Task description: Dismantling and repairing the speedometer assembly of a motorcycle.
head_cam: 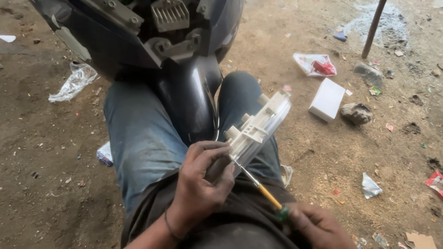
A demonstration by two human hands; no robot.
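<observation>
My left hand [203,177] grips the lower end of a long white plastic housing [258,127] with a clear cover, held slanted above my lap. My right hand [318,226], at the bottom of the view, holds a screwdriver [258,184] with a yellow shaft sleeve and green handle. Its metal tip meets the housing just beside my left fingers. My knees in blue jeans [138,133] flank a black scooter body panel [189,97].
Bare dirt ground surrounds me. A white box [327,99] and a rock [356,113] lie to the right, with a red-and-white plastic bag [316,64] beyond. A crumpled clear bag [74,82] lies at left. A thin pole [374,27] stands at upper right.
</observation>
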